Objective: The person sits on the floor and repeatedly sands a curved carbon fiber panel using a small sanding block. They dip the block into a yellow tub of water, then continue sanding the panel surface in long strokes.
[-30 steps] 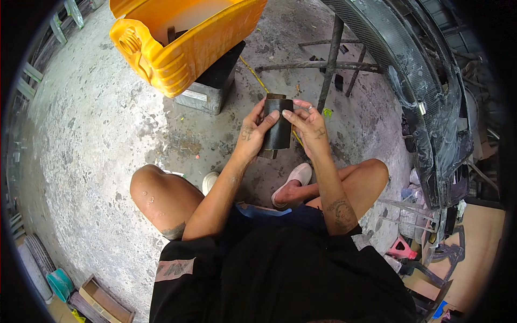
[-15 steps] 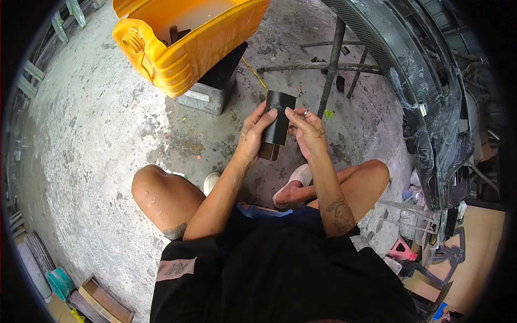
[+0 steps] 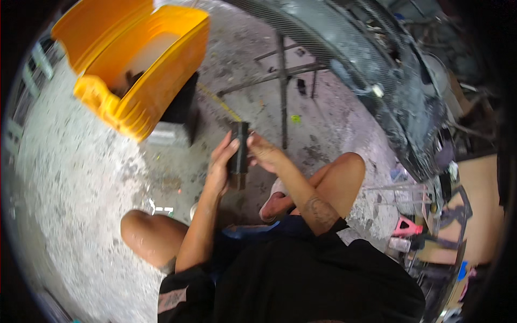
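Note:
Between my hands is a brown block (image 3: pixel 237 182), its lower end showing, with a sheet of black sandpaper (image 3: pixel 241 145) wrapped around it. My left hand (image 3: pixel 218 163) is closed on the block's left side, with its thumb on the dark sheet. On the other side, my right hand (image 3: pixel 264 152) has its fingers bent against the sandpaper's right edge. Motion blur softens these fingertips, and the far side of the block is hidden. Both hands are held above the floor in front of my knees.
A cut-open yellow plastic container (image 3: pixel 161 81) holding cloudy liquid rests on a dark box (image 3: pixel 180 116) at the far left. A large, smeared carbon-fibre panel (image 3: pixel 350 40) sits on a metal stand (image 3: pixel 282 86) to the right. A pink object (image 3: pixel 407 226) lies at the lower right.
The view has swung, so the container and panel sit farther left. The wrapped block has turned and shows a narrower face. My right thumb has shifted from the sheet's face toward its edge.

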The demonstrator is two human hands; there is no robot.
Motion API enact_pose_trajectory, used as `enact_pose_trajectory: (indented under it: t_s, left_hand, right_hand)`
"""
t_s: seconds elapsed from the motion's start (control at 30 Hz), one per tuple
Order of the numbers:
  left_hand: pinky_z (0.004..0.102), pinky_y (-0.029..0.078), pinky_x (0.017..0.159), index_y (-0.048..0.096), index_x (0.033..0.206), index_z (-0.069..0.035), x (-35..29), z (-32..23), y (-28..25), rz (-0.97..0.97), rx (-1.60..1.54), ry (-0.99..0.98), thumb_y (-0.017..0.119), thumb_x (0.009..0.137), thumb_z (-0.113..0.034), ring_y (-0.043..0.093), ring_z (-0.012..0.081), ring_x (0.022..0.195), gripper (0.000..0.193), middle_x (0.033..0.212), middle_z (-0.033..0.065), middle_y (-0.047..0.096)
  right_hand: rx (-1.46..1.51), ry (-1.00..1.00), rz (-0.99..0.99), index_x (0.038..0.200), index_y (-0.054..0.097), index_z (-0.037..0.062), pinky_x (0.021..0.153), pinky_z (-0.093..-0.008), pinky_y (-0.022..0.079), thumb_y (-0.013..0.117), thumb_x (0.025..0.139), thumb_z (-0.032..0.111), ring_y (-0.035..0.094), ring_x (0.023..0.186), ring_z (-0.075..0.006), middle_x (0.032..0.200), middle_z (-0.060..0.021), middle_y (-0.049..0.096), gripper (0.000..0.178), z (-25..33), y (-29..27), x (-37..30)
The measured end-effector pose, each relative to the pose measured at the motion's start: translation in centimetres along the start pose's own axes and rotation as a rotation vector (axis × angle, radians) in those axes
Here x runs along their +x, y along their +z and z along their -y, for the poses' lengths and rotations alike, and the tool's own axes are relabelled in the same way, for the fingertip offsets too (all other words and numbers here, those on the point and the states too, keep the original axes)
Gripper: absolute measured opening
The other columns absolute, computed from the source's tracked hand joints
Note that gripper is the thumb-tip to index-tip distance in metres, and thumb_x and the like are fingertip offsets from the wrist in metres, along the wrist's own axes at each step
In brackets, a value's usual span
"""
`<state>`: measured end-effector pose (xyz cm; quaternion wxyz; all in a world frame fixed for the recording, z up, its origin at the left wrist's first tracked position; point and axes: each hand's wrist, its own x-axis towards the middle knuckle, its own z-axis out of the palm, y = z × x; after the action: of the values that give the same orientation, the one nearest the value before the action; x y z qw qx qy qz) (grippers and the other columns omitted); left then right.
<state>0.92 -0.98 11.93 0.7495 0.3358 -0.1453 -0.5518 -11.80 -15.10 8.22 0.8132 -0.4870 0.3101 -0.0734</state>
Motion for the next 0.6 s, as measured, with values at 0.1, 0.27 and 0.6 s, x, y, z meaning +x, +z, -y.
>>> enact_pose_trajectory:
  t_s: [0.1, 0.27, 0.6]
  left_hand:
    - [0.033, 0.063, 0.066, 0.04, 0.153, -0.001, -0.5, -0.8, 0.8, 0.069, 0.075, -0.029, 0.058, 0.104, -0.027, 0.072, 0.021, 0.084, 0.058, 0.111, 0.0132, 0.069]
    - [0.0292, 0.057, 0.085, 0.044, 0.155, -0.005, 0.4, 0.7, 0.1, -0.033, 0.328, 0.009, 0.066, 0.102, -0.02, 0.069, 0.0157, 0.097, 0.059, 0.115, 0.0116, 0.07]
    - [0.0318, 0.043, 0.107, 0.04, 0.158, -0.003, 0.8, 2.1, 1.2, 0.081, 0.762, 0.2, 0.072, 0.098, -0.02, 0.059, 0.0195, 0.125, 0.07, 0.139, 0.0186, 0.063]
  right_hand:
    - [-0.089, -0.076, -0.1, 0.146, 0.047, 0.0193, 0.084, -0.0368, 0.053, 0.08, 0.083, 0.061, 0.062, 0.11, -0.0184, 0.118, -0.0027, 0.064, 0.083, -0.3, -0.1, -0.5]
    - [-0.286, -0.131, -0.348, 0.143, 0.053, 0.0164, 0.088, -0.0365, 0.053, 0.082, 0.087, 0.051, 0.065, 0.112, -0.0188, 0.118, -0.0058, 0.067, 0.071, -0.2, -1.3, -1.8]
    - [0.127, -0.284, -0.281, 0.112, 0.07, 0.0023, 0.09, -0.0313, 0.051, 0.079, 0.093, 0.015, 0.066, 0.101, -0.014, 0.108, -0.0047, 0.072, 0.024, 1.0, 0.3, -3.5]
